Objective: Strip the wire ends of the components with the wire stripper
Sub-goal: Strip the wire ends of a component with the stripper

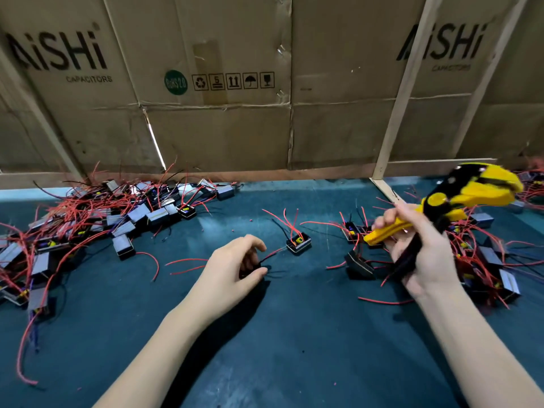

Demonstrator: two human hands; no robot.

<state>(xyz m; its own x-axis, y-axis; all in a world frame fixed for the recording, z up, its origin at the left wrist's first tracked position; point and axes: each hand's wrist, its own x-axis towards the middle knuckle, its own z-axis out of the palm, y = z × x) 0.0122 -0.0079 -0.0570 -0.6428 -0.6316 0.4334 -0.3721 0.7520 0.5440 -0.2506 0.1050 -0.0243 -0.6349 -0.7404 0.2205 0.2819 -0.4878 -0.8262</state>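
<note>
Head view: wire stripper, yellow and black, is up off the table at right, head tilted up and away, slightly blurred. Right hand grips its handles. Left hand sits low at centre, fingers curled round a small black component on the blue mat; its wires stick out to the right. One loose component just beyond it. Big component pile at left, smaller pile at right. Cardboard wall behind.
</note>
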